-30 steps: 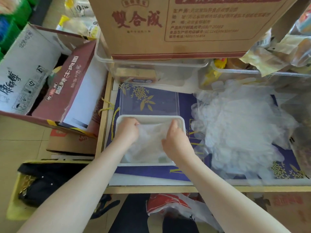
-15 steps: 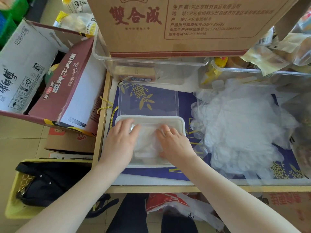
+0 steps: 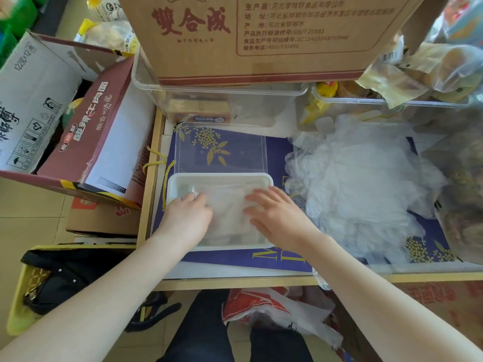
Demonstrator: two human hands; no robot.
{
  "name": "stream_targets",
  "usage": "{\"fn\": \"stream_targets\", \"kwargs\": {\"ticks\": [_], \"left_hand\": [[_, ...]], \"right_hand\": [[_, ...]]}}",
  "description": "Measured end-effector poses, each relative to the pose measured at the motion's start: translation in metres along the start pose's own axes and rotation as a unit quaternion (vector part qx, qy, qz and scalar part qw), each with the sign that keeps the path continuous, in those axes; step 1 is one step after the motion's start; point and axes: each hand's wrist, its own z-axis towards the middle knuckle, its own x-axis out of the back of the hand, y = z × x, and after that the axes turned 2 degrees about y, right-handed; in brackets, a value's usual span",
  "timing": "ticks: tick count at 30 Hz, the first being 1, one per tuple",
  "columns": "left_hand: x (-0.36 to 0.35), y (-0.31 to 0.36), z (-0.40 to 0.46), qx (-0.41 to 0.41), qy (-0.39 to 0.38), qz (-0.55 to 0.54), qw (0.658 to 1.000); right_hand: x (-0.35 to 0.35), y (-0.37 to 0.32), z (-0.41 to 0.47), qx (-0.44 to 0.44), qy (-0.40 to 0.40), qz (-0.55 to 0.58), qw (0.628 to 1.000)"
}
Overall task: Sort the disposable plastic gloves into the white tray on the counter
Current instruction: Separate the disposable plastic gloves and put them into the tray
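Observation:
The white tray (image 3: 222,178) sits on a blue patterned sheet (image 3: 261,257) on the counter, with clear plastic gloves (image 3: 227,207) lying flat inside it. My left hand (image 3: 187,218) rests on the left part of those gloves, fingers curled, seemingly pinching an edge of film. Flat on the gloves' right part lies my right hand (image 3: 277,215), fingers spread, a ring on one finger. A big loose heap of clear gloves (image 3: 360,184) lies to the right of the tray.
A clear lid (image 3: 220,147) lies just behind the tray. Clear bins (image 3: 222,100) and a big cardboard box (image 3: 261,35) stand at the back. Open cartons (image 3: 78,121) crowd the left. A black bag in a yellow basket (image 3: 52,280) sits on the floor.
Both hands went from gathering the gloves in the tray to pressing them flat. They have since slid apart, the right hand toward the tray's right edge.

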Motion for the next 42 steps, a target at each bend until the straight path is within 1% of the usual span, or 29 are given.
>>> {"fn": "stream_targets", "kwargs": {"ticks": [2,3,4,5,7,9,10,11,12,13,15,16,17,19,21,22,24,25,27,28,30,32,33,34,36,37,38,40,42], "left_hand": [[0.01,0.012,0.006,0.008,0.036,-0.039,0.999],[0.015,0.019,0.009,0.001,0.059,-0.062,0.996],[0.019,0.028,0.014,-0.013,0.081,-0.088,0.993],[0.023,0.038,0.019,-0.034,0.096,-0.117,0.988],[0.033,0.058,0.03,-0.071,0.107,-0.173,0.977],[0.041,0.079,0.044,-0.1,0.121,-0.251,0.955],[0.044,0.089,0.051,-0.116,0.136,-0.307,0.935],[0.048,0.101,0.058,-0.123,0.146,-0.357,0.915],[0.051,0.112,0.065,-0.122,0.151,-0.392,0.899],[0.055,0.123,0.071,-0.118,0.154,-0.409,0.892],[0.058,0.145,0.084,-0.119,0.142,-0.411,0.892],[0.058,0.157,0.09,-0.123,0.127,-0.407,0.896],[0.056,0.167,0.095,-0.125,0.101,-0.4,0.902],[0.049,0.183,0.104,-0.116,0.039,-0.376,0.919],[0.037,0.19,0.109,-0.107,0.004,-0.328,0.939],[0.032,0.191,0.111,-0.105,-0.003,-0.304,0.947],[0.028,0.192,0.113,-0.097,-0.008,-0.281,0.955],[0.028,0.193,0.114,-0.09,-0.011,-0.283,0.955],[0.034,0.194,0.113,-0.064,-0.003,-0.31,0.949],[0.038,0.195,0.112,-0.049,0.022,-0.332,0.942],[0.047,0.196,0.107,-0.044,0.123,-0.372,0.919],[0.06,0.196,0.101,-0.084,0.213,-0.398,0.888],[0.067,0.195,0.098,-0.109,0.235,-0.407,0.876],[0.075,0.194,0.096,-0.132,0.24,-0.409,0.87],[0.086,0.19,0.093,-0.18,0.219,-0.404,0.87],[0.09,0.188,0.091,-0.192,0.196,-0.424,0.863],[0.094,0.188,0.088,-0.191,0.166,-0.463,0.849],[0.097,0.185,0.081,-0.153,0.105,-0.566,0.803],[0.096,0.18,0.075,-0.113,0.089,-0.615,0.775]], "right_hand": [[0.009,0.016,-0.015,-0.108,0.076,0.062,0.989],[0.012,0.029,-0.025,-0.176,0.112,0.082,0.975],[0.015,0.043,-0.035,-0.248,0.124,0.09,0.957],[0.017,0.06,-0.047,-0.314,0.113,0.083,0.939],[0.016,0.095,-0.071,-0.414,0.061,0.054,0.907],[0.017,0.125,-0.092,-0.467,0.02,0.047,0.883],[0.019,0.137,-0.099,-0.482,0.004,0.054,0.875],[0.021,0.146,-0.107,-0.488,-0.02,0.063,0.871],[0.023,0.153,-0.113,-0.476,-0.048,0.062,0.876],[0.023,0.157,-0.119,-0.452,-0.082,0.05,0.887],[0.023,0.159,-0.129,-0.404,-0.136,0.025,0.904],[0.023,0.159,-0.133,-0.384,-0.145,0.015,0.912],[0.022,0.159,-0.137,-0.367,-0.141,0.003,0.919],[0.019,0.163,-0.145,-0.329,-0.102,-0.011,0.939],[0.019,0.167,-0.151,-0.309,-0.051,0.039,0.949],[0.019,0.168,-0.154,-0.311,-0.033,0.076,0.947],[0.02,0.169,-0.156,-0.326,-0.009,0.143,0.934],[0.022,0.169,-0.158,-0.334,0.018,0.177,0.926],[0.028,0.167,-0.161,-0.346,0.114,0.209,0.908],[0.033,0.165,-0.164,-0.346,0.169,0.204,0.9],[0.045,0.161,-0.168,-0.341,0.238,0.219,0.883],[0.062,0.153,-0.167,-0.336,0.234,0.3,0.862],[0.072,0.149,-0.166,-0.329,0.216,0.349,0.85],[0.08,0.145,-0.164,-0.321,0.195,0.387,0.842],[0.092,0.14,-0.162,-0.314,0.161,0.436,0.828],[0.095,0.139,-0.161,-0.312,0.159,0.452,0.82],[0.098,0.137,-0.159,-0.311,0.17,0.466,0.81],[0.101,0.133,-0.154,-0.317,0.206,0.487,0.787],[0.103,0.13,-0.148,-0.325,0.231,0.518,0.757]]}}
